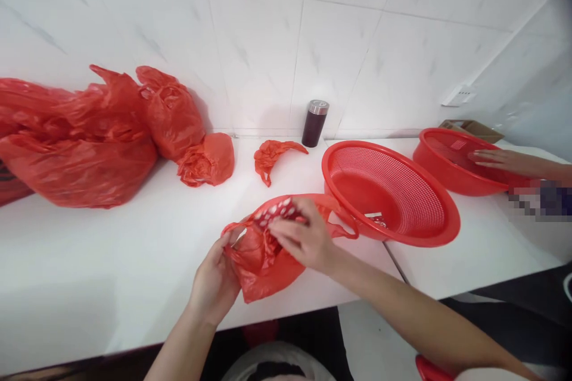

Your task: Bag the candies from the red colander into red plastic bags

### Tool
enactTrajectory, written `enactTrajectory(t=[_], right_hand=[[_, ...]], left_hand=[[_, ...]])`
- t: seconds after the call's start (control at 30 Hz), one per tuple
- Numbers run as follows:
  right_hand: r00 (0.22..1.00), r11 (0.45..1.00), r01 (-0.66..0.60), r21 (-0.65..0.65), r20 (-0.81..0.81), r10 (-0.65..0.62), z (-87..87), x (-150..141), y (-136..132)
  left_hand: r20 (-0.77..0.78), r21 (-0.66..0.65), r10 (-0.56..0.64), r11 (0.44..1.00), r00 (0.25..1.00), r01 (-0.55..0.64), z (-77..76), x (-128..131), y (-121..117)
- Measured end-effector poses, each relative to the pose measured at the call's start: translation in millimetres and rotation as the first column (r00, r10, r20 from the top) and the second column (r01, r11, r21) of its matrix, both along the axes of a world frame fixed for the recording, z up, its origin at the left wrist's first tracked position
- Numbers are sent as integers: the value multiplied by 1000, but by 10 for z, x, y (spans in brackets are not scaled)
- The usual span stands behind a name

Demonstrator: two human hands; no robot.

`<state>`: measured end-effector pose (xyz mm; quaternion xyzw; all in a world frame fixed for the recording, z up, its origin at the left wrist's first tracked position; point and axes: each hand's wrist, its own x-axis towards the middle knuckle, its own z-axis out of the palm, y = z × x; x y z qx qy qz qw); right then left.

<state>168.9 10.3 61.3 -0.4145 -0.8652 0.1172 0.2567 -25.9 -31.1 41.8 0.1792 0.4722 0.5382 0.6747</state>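
A red plastic bag (pixel 261 262) lies open near the front edge of the white counter (pixel 102 268). My left hand (pixel 214 283) grips the bag's left rim from below, fingers curled round the plastic. My right hand (pixel 304 238) pinches a red item with white dots (pixel 276 212) at the bag's mouth. Just right of the bag sits a red perforated basket (pixel 393 190) with a small item inside.
Several stuffed red bags (pixel 84 137) pile at the back left, and a crumpled red bag (pixel 272 158) lies mid-counter. A dark cylindrical jar (pixel 314 123) stands by the tiled wall. Another person's hand (pixel 500 159) rests on a second red basket (pixel 456 161) at the far right.
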Motion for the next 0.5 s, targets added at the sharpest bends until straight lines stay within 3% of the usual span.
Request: enactTrajectory(t=[0.1, 0.2, 0.27, 0.4, 0.47, 0.5], right_hand=[[982, 983, -74, -166, 159, 101, -373, -90, -14], [966, 943, -111, -314, 187, 176, -408, -71, 55], [954, 914, -147, -378, 190, 231, -239, -46, 79], [955, 858, -197, -473, 106, 278, 358, 145, 118], [975, 880, -172, -443, 50, 216, 612, 400, 216], [993, 911, -82, -405, 45, 110, 687, 573, 291]], left_hand=[[-65, 99, 45, 994, 997, -38, 9, -90, -7], [-69, 175, 187, 969, 980, -173, 49, -196, -25], [-82, 211, 222, 957, 972, -201, 87, -226, -42], [-160, 242, 205, 957, 966, -163, 116, -241, -60], [-211, 254, 224, 953, 952, -168, 83, -281, -67], [-241, 258, 235, 951, 942, -171, 55, -312, -75]])
